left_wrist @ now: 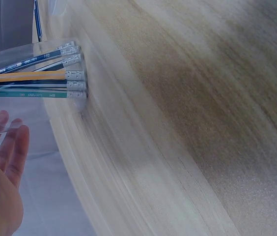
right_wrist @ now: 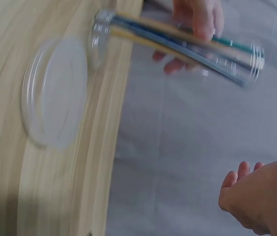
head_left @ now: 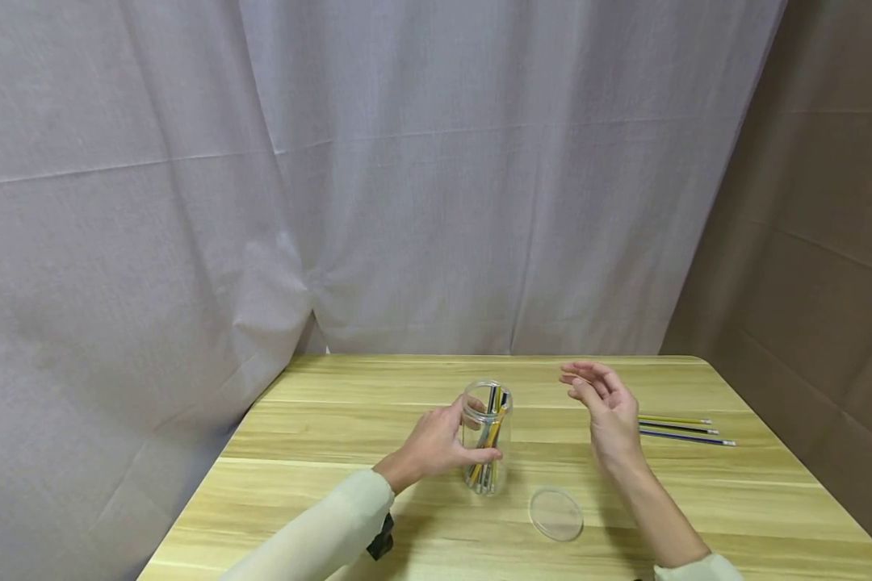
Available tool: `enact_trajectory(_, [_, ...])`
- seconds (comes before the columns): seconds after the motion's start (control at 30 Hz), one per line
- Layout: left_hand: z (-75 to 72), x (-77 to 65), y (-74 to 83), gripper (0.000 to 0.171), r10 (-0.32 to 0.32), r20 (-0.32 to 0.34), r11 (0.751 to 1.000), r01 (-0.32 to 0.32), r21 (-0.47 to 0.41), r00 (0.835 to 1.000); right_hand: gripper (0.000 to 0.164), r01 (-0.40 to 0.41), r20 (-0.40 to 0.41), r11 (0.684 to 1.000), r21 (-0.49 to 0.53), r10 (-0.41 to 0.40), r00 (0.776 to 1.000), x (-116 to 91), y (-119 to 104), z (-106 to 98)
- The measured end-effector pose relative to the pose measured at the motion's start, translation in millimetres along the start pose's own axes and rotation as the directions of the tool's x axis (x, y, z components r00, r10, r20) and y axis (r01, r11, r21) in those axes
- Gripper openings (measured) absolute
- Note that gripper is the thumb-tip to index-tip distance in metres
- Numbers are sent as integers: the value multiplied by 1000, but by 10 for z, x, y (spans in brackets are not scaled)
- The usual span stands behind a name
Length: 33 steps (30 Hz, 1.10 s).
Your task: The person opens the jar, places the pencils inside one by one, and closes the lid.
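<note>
My left hand (head_left: 436,440) grips a clear plastic jar (head_left: 505,456) from its left side, thumb across the front and fingers behind. The jar stands upright with its top uncovered. Several pencils (head_left: 491,437) lean inside it, yellow, blue and green among them. In the left wrist view their metal-banded eraser ends (left_wrist: 74,74) gather at the jar's bottom. To the right of the jar, my right hand (head_left: 610,415) is raised over the table with fingers loosely bent and nothing held. A round clear lid (head_left: 556,515) lies in front of and between the hands.
Beside my right hand, 3 pencils (head_left: 686,430) lie side by side on the wooden table (head_left: 334,411), partly hidden by the wrist. A small black object (head_left: 381,539) shows under the left sleeve. Grey curtains (head_left: 436,202) hang behind the table, darker fabric at the right.
</note>
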<state>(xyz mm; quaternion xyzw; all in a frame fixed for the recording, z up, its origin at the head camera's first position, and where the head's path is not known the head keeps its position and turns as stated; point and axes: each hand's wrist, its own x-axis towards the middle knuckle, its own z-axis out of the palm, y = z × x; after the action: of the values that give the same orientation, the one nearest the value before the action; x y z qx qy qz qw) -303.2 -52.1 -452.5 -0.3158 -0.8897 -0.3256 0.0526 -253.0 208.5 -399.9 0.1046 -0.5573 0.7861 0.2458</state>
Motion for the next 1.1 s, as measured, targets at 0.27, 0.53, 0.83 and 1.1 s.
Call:
enact_trajectory(0.27, [0,-8,4,70,-15,2,1000,15,-19,1000,22,-21,-105,990,140,36,994,179,29,-423])
enact_trajectory(0.53, [-1,-6,13,69,-18,0,1000,18,-10,1000,19,-123,-103,982,145,138,985,303,119,-980])
enact_trajectory(0.83, [6,-4,19,69,-13,-1,1000,13,0,1000,25,-230,-171,922,-313,184,968,359,271,-1570])
enact_trajectory(1.1, [1,-6,26,70,-21,4,1000,21,-10,1000,26,-193,-99,632,-751,180,979,339,399,-1891])
